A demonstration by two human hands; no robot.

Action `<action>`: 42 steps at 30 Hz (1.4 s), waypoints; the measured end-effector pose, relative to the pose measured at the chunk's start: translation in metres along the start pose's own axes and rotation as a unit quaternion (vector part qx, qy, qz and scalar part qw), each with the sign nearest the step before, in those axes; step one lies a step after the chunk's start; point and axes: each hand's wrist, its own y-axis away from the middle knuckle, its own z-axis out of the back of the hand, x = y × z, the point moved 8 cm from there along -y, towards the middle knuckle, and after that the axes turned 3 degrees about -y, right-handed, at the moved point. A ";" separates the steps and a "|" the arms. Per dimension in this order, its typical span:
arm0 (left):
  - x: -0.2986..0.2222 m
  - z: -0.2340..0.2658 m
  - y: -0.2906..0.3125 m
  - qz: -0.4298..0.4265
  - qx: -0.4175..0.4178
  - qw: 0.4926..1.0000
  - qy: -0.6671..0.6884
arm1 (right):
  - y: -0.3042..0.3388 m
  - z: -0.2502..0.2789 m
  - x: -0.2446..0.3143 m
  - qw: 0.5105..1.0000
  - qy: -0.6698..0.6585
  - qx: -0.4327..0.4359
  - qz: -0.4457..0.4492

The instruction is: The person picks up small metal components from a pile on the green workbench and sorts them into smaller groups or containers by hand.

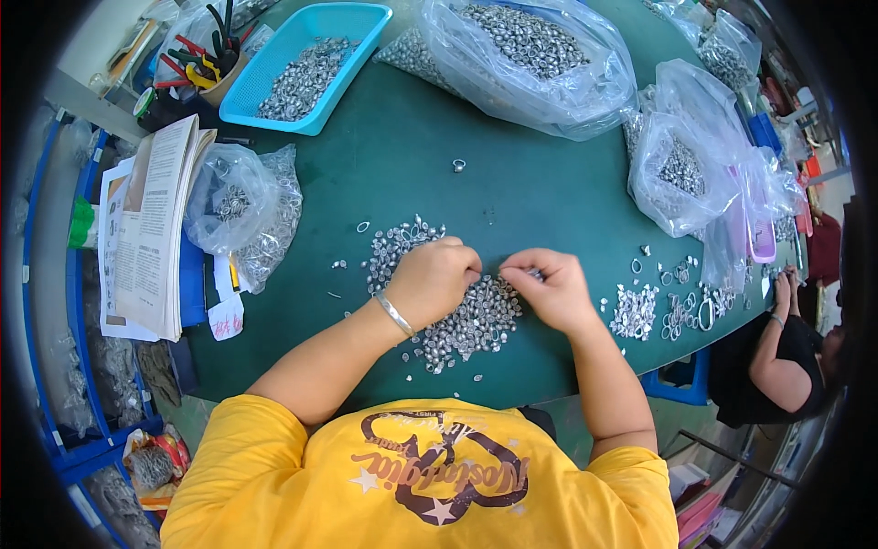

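A heap of small silver metal pieces [471,325] lies on the green tabletop [384,174] in front of me. My left hand [434,279], with a silver bangle [395,314] at its wrist, is over the heap's left part. Its fingers are curled into a pinch, and whatever they grip is too small to make out. My right hand [556,285] is closed at the heap's right edge, thumb and forefinger pinched toward the left hand. Bits of silver metal show among its curled fingers. A lone ring-shaped piece [459,166] sits farther back.
Beyond are a turquoise basket [315,114] and a big plastic bag [585,101] of metal pieces. Bags [677,206] and loose rings [679,316] are at right, papers [160,229] and another bag [274,220] at left. A person in black [777,357] works at far right.
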 end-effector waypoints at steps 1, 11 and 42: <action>-0.002 0.001 -0.001 -0.002 0.001 1.000 0.003 | 0.005 0.005 -0.017 0.974 -0.202 -0.006 -0.103; 0.031 -0.012 0.006 0.285 0.043 0.781 0.554 | 0.014 0.005 0.007 0.977 0.197 0.003 0.078; -0.007 -0.003 -0.001 -0.025 0.007 1.000 0.010 | 0.019 0.000 -0.012 0.714 -0.680 0.031 -0.162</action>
